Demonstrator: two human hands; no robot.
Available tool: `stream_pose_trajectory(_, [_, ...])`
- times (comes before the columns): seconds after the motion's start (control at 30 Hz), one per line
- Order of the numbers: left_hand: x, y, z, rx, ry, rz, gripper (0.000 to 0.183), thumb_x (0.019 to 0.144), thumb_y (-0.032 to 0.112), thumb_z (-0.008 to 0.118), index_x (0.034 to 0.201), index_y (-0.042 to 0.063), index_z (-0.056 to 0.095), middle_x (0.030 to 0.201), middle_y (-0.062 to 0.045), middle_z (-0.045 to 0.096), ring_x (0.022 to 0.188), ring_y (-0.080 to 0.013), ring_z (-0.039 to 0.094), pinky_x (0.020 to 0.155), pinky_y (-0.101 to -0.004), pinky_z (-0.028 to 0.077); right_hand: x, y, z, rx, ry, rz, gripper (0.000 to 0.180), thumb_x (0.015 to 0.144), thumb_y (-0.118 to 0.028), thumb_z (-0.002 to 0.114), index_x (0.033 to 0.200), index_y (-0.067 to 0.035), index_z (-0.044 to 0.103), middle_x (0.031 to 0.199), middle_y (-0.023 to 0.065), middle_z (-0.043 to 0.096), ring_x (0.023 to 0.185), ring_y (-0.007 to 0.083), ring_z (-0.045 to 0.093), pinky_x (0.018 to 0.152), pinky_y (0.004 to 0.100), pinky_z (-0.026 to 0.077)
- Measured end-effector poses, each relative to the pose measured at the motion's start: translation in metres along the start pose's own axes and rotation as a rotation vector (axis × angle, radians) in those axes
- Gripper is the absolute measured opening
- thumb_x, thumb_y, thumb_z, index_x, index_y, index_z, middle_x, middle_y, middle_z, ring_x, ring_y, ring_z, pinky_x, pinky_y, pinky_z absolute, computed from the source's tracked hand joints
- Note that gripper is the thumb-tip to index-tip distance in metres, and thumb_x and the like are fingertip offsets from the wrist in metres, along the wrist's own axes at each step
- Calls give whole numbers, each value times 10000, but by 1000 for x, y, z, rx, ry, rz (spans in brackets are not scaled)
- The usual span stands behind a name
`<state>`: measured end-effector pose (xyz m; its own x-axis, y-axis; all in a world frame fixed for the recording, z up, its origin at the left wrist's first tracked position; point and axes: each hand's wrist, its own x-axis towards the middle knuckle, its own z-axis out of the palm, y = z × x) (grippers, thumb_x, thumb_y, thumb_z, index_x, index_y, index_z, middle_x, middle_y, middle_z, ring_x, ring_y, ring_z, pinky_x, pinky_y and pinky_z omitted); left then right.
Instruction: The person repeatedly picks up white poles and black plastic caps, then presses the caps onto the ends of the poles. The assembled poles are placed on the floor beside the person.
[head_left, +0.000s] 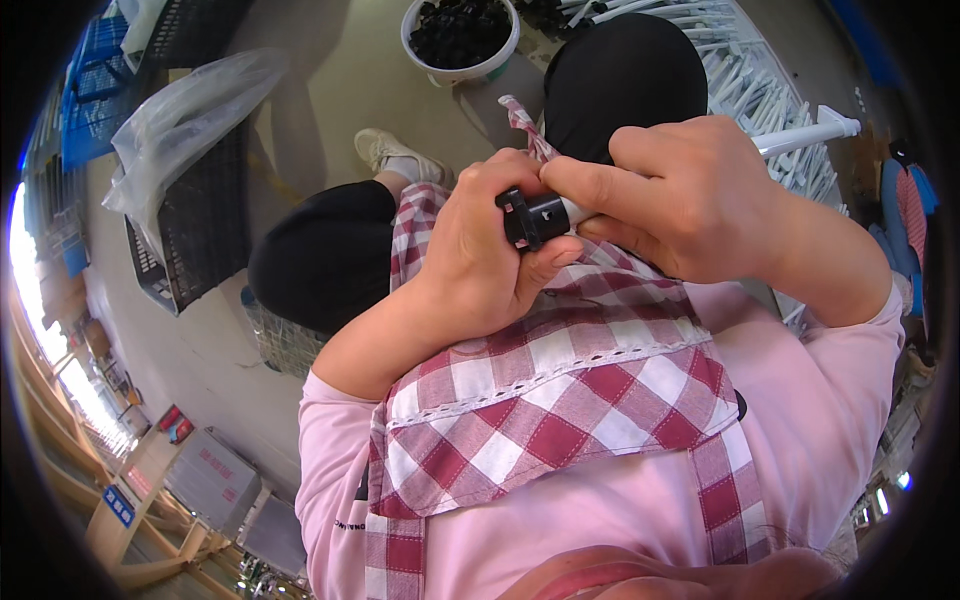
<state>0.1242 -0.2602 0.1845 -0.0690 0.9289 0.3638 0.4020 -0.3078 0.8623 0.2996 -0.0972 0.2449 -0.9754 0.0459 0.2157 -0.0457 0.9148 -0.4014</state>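
My left hand (480, 247) grips a black plastic fitting (546, 219) between thumb and fingers, in front of my chest. The fitting is cylindrical, with a wider flange and a small hole in its side. Closed around a white plastic tube (802, 138), my right hand (697, 199) sits against the left one. The tube's near end meets the fitting; how deep it sits inside cannot be seen. Its far end, a flared white head, sticks out to the right beyond my knuckles. Both hands are above my lap and a red-and-white checked apron (555, 405).
A white bucket (424, 69) of small black parts stands on the floor ahead. Many white tubes (739, 86) lie heaped at the right. Leftward are a black plastic crate (196, 247) with a clear plastic bag (191, 127) over it, and blue crates (97, 90).
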Motion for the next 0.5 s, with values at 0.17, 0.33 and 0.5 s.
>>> stream_pose_trajectory(0.17, [-1,-1,0,104,41,129,584,901,335,775,1210,-22,432,1034,-182,589,808,-331,574,761,-419,462,3,-1,1,36,11,-46,439,826,-248,753,1231,-94,684,678,19,492,526,202,555,449,347,403])
stream_pose_trajectory(0.33, [8,-3,-4,194,30,236,583,864,316,800,1191,-7,441,978,-155,595,788,-331,580,746,-433,448,5,0,0,64,14,-43,389,845,-271,746,1195,-117,678,664,22,517,523,214,573,443,349,419])
stream_pose_trajectory(0.5, [7,-3,-3,214,12,263,572,854,317,807,1173,9,446,967,-150,591,786,-338,583,750,-439,445,3,-3,1,83,14,-26,315,881,-337,728,1152,-190,662,644,27,558,513,237,602,429,360,442])
